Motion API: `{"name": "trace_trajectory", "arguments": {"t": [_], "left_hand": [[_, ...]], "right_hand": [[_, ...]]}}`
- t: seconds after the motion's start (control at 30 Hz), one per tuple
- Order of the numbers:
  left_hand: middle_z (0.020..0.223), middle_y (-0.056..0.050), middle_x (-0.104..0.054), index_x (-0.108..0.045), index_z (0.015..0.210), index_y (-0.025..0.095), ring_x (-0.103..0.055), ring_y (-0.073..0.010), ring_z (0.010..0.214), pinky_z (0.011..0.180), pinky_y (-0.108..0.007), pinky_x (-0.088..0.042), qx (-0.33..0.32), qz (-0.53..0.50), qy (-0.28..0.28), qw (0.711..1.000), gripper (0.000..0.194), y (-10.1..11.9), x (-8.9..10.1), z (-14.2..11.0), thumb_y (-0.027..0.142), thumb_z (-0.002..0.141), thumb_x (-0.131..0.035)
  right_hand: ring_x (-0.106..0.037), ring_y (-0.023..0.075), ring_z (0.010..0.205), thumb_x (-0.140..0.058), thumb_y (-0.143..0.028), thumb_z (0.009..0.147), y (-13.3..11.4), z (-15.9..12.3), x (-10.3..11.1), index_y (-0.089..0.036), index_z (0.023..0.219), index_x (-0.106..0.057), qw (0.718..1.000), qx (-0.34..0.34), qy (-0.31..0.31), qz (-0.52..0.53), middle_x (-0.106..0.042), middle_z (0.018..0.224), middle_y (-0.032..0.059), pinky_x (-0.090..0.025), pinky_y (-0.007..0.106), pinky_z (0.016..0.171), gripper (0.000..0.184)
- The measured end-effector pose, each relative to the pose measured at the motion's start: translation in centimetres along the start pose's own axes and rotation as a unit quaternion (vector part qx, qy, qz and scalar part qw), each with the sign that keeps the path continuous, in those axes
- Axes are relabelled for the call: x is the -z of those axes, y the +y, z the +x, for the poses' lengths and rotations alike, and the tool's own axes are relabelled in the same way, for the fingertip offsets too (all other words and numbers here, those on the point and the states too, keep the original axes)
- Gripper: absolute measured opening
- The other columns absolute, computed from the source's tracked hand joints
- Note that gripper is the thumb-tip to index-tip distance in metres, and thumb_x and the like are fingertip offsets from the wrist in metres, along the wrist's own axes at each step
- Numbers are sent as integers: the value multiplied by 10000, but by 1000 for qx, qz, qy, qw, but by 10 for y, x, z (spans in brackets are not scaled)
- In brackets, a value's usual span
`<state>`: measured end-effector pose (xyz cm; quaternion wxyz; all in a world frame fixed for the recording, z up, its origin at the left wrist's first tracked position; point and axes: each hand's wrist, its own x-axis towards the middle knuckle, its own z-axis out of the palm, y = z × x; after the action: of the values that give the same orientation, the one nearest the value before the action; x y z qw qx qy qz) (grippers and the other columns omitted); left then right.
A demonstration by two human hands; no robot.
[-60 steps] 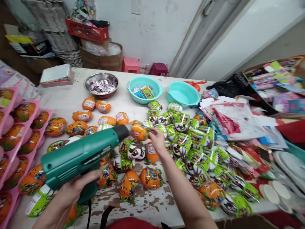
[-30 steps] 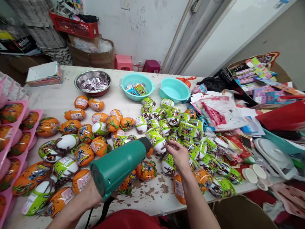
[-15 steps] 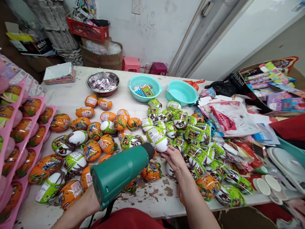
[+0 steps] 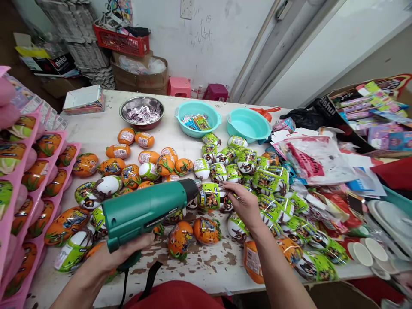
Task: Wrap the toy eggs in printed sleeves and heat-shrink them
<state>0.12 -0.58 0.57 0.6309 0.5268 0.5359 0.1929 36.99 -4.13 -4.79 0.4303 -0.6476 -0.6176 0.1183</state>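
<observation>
My left hand [image 4: 120, 251] grips the handle of a green heat gun [image 4: 148, 210], whose dark nozzle points right at a green-wrapped toy egg [image 4: 209, 197]. My right hand [image 4: 244, 204] holds that egg by its right end with pinched fingers, just above the table. Around them lie many wrapped eggs: orange ones [image 4: 128, 150] to the left and near me, green ones [image 4: 267, 180] piled to the right. The heat gun's black cord [image 4: 149, 279] hangs off the table's front edge.
A worn white table [image 4: 96, 133] carries a steel bowl of sachets [image 4: 141, 112], two teal basins [image 4: 247, 124] and a small box [image 4: 84, 98]. Pink trays of eggs [image 4: 22, 180] stand at the left. Bags, packets and white lids [image 4: 363, 253] crowd the right.
Two seconds ago my right hand held an orange egg at the nozzle; it then took a green-wrapped egg. The egg has since turned in my fingers and the gun has swung lower and flatter.
</observation>
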Motion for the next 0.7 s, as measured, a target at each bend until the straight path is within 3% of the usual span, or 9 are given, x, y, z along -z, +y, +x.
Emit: {"name": "trace_trajectory", "arguments": {"t": [0.1, 0.17, 0.3, 0.4, 0.47, 0.57, 0.7], "left_hand": [[883, -43, -770, -738, 855, 199, -696, -263, 838, 819, -363, -563, 12, -49, 22, 998, 262, 3, 6, 4, 337, 635, -769], [848, -39, -767, -744, 850, 194, -688, -251, 820, 794, -344, -561, 27, -63, 11, 998, 250, 2, 15, 4, 341, 648, -755], [741, -38, -748, -746, 824, 177, -669, -238, 711, 697, -335, -563, 50, -74, -22, 996, 258, -7, 29, -8, 360, 642, -740], [696, -29, -742, -737, 795, 189, -673, -238, 673, 669, -339, -573, 55, -86, 14, 995, 240, -11, 29, -21, 336, 605, -757], [690, -22, -746, -732, 775, 201, -683, -243, 661, 661, -344, -588, 40, -84, 51, 994, 228, -10, 26, -26, 318, 583, -772], [703, -17, -752, -740, 756, 207, -694, -256, 665, 670, -357, -612, -10, -60, 96, 994, 245, -4, 25, -29, 369, 575, -775], [705, 9, -750, -733, 715, 244, -713, -276, 768, 707, -354, -631, -44, -15, 239, 970, 305, -5, 36, -31, 499, 555, -782]], "right_hand": [[-661, 216, 974, -553, -242, 821, 5, 1, -4, -241, 946, -712, 995, -71, 0, 77, -715, 1013, 48, -518, 409, 917, 202], [-674, 221, 925, -615, -270, 772, 10, -1, -12, -224, 941, -719, 975, -150, -1, 166, -718, 1001, 63, -544, 383, 852, 204], [-681, 219, 772, -751, -330, 625, 16, -9, -35, -183, 902, -711, 897, -300, 39, 323, -729, 893, 75, -570, 330, 671, 316], [-669, 204, 699, -787, -308, 550, 10, -11, -49, -186, 870, -696, 854, -356, 75, 373, -727, 835, 50, -555, 303, 592, 354], [-669, 194, 705, -776, -259, 542, 0, -8, -56, -186, 854, -697, 863, -351, 71, 357, -727, 842, 42, -552, 297, 621, 330], [-678, 202, 742, -713, -218, 589, -22, 2, -69, -176, 863, -703, 897, -312, 35, 310, -727, 852, 49, -552, 316, 691, 278], [-674, 214, 813, -597, -180, 695, -56, 19, -107, -193, 937, -698, 944, -220, 12, 246, -717, 910, 46, -552, 355, 758, 263]]}}
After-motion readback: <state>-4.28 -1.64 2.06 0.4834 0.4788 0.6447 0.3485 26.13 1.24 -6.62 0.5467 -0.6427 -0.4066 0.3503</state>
